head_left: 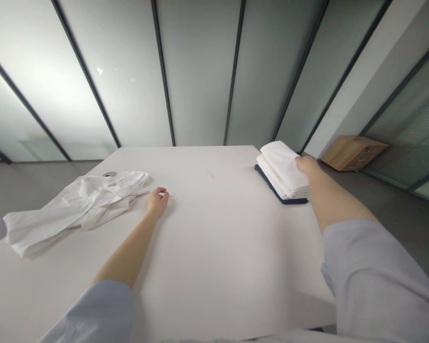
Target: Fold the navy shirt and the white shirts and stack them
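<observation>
On the right part of the white table [214, 228], a stack of folded white cloth [284, 169] lies on a dark navy folded cloth [295, 201]. My right hand [307, 165] grips the right edge of the white stack; most of its fingers are hidden. At the left, a loose, crumpled white garment [89, 200] is spread lengthwise over the tabletop. Just right of that garment hovers or rests my left hand [158, 201], its fingers loosely curled, with a gap between thumb and forefinger and nothing in them.
Behind the garment, a round grey cable grommet [109, 174] sits in the tabletop. A wooden cabinet [353, 153] stands on the floor beyond the right edge. Frosted glass panels [200, 71] with dark frames rise behind the table.
</observation>
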`<action>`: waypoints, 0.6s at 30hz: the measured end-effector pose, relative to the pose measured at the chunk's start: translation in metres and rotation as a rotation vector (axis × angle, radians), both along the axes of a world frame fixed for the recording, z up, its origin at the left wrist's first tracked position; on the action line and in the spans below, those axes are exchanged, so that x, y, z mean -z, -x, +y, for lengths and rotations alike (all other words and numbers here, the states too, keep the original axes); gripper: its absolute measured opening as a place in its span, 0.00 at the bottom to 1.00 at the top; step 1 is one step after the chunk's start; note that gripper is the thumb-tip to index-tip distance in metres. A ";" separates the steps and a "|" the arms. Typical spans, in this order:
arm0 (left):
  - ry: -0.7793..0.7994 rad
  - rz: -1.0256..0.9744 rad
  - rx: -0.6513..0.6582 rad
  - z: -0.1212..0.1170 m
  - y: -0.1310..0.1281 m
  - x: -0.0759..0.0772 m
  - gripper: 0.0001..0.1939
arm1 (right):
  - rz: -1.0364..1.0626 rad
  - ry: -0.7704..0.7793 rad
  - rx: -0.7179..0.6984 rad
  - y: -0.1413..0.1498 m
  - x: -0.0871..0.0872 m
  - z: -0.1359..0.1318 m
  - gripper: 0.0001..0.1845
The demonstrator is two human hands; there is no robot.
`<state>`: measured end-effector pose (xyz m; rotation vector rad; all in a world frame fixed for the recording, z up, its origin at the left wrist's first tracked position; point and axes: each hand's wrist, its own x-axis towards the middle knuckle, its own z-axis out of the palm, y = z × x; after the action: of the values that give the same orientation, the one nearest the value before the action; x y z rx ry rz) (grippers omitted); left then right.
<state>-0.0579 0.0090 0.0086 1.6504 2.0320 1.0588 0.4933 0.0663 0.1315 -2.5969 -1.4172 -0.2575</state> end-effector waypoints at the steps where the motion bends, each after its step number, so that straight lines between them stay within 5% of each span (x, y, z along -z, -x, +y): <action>1: 0.001 0.015 0.001 0.000 0.000 0.000 0.11 | 0.035 0.028 -0.007 0.000 0.000 0.004 0.24; 7: -0.014 0.119 0.011 0.001 0.000 0.002 0.13 | 0.159 0.168 -0.006 0.008 0.017 0.003 0.30; 11: -0.005 0.146 0.018 0.001 0.001 0.004 0.14 | 0.009 0.011 -0.039 0.012 0.024 -0.010 0.31; 18: 0.013 0.193 0.072 0.002 -0.003 0.005 0.13 | -0.069 -0.299 -0.243 0.025 0.006 -0.005 0.28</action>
<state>-0.0548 0.0110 0.0032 1.8686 2.0722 0.8908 0.4682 0.0615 0.1251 -2.1760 -1.5633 -0.4866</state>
